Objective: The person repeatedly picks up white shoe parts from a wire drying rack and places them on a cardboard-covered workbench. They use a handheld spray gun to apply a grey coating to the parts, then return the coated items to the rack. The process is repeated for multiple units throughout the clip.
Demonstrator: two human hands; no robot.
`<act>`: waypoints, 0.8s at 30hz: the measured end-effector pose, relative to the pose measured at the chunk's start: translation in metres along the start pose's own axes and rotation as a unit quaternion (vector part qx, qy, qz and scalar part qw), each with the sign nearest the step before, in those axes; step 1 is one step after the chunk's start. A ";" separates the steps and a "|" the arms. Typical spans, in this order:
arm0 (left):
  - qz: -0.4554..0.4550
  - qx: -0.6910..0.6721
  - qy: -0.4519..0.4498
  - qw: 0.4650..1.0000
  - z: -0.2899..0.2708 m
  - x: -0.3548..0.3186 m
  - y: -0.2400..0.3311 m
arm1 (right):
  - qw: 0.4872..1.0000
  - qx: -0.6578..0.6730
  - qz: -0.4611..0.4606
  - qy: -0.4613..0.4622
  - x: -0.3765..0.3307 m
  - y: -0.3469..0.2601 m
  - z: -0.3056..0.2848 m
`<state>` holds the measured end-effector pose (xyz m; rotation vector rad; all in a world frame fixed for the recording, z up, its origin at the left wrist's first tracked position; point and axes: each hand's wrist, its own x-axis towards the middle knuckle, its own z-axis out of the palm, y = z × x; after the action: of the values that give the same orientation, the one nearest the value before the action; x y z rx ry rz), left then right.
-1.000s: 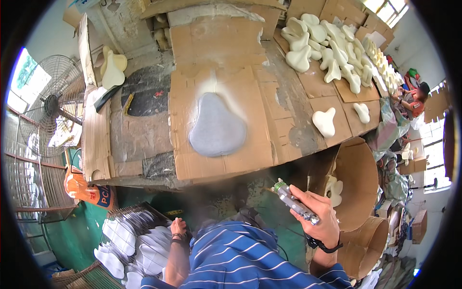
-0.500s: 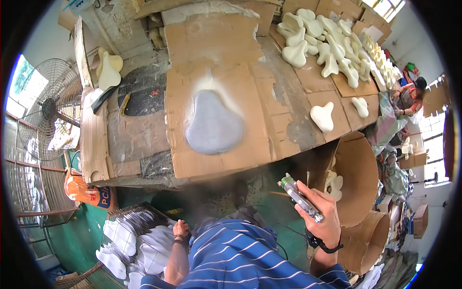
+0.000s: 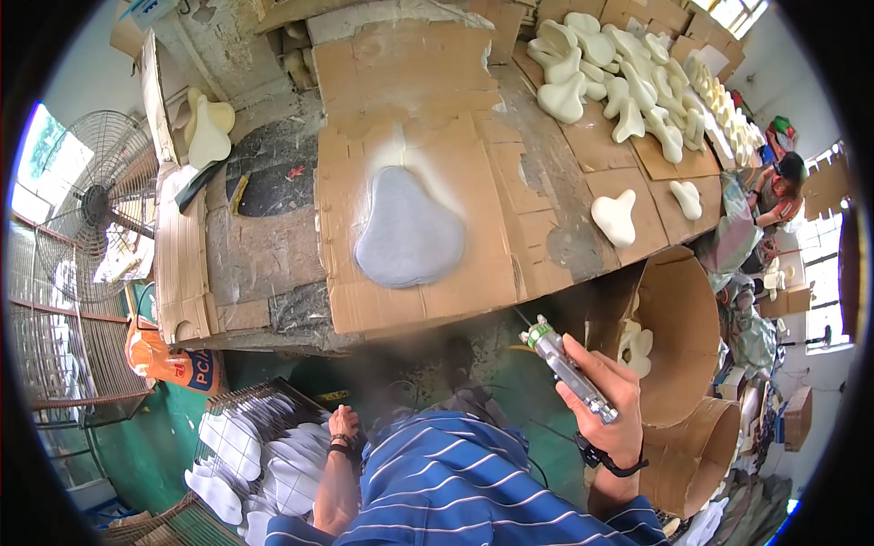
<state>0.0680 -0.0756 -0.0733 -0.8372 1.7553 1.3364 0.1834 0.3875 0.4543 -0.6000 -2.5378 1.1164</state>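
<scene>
My right hand point(image 3: 608, 400) grips a metal spray gun point(image 3: 566, 367), its nozzle pointing up toward the bench edge. A grey pear-shaped pad point(image 3: 407, 232) lies flat on a cardboard sheet point(image 3: 410, 300) on the bench, ringed by pale overspray. My left hand point(image 3: 344, 425) reaches down at my left side to a stack of white pear-shaped pieces point(image 3: 259, 460) in a wire basket; whether it grips one is hidden.
Cream foam shapes point(image 3: 614, 217) lie on cardboard at the right, with several more piled at the back right point(image 3: 619, 73). Open cardboard drums point(image 3: 678, 337) stand right of me. A wire-caged fan point(image 3: 96, 205) stands left. Another person point(image 3: 778, 187) works at the far right.
My right hand has lifted the spray gun slightly and brought it nearer the bench edge. My left hand stays low at the stack of white pieces.
</scene>
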 end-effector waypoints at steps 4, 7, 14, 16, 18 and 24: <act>0.007 0.028 0.009 1.000 0.002 -0.006 0.002 | 0.996 -0.029 0.000 -0.083 -0.009 0.007 -0.012; 0.006 0.049 0.008 0.999 0.002 -0.007 0.002 | 0.997 -0.026 -0.001 -0.071 -0.008 0.010 -0.012; 0.060 0.027 0.017 0.998 0.010 -0.015 0.027 | 1.000 -0.010 0.022 0.005 -0.011 0.022 -0.014; 0.124 0.044 0.025 0.991 0.015 -0.014 0.045 | 1.000 -0.006 0.022 -0.009 -0.014 0.026 -0.007; 0.157 0.044 0.028 0.986 0.036 -0.026 0.083 | 0.996 0.021 0.001 -0.087 -0.017 0.026 -0.005; 0.386 0.150 0.036 0.910 0.120 -0.033 0.189 | 0.997 0.050 0.033 -0.048 -0.022 0.026 0.005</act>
<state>-0.0544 0.0869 0.0247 0.0152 2.3998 1.4442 0.2073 0.3897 0.4290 -0.6230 -2.5397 1.3177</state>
